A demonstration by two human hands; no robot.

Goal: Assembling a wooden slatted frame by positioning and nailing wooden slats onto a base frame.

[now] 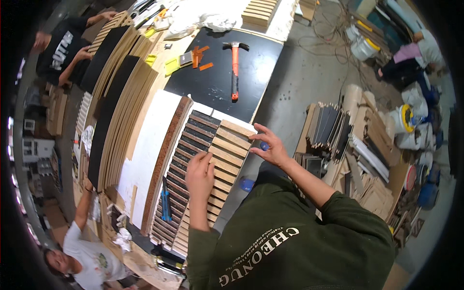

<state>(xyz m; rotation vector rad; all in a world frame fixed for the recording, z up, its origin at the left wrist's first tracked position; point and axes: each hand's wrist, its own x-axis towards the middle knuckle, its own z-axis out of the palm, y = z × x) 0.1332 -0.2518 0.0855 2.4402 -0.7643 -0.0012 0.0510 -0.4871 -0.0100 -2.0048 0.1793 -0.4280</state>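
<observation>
A slatted panel lies across the workbench in front of me, with pale wood slats (225, 153) on its near side and dark brown slats (195, 129) beside them. My left hand (200, 171) is over the middle of the panel where pale and dark slats meet. Its fingers are curled together; whatever they may hold is hidden. At the panel's right edge, my right hand (273, 147) has thumb and forefinger spread apart by the slat ends, with nothing visible between them. A blue-handled tool (166, 202) with a narrow dark tip rests on the dark slats, left of my left hand.
A claw hammer (235, 72) lies on the black board (263, 63) beyond, near orange strips (197, 57). Stacked panels (126, 121) stand left, with a co-worker (92, 256) at lower left and another (63, 50) at upper left. Offcuts (369, 186) fill the right.
</observation>
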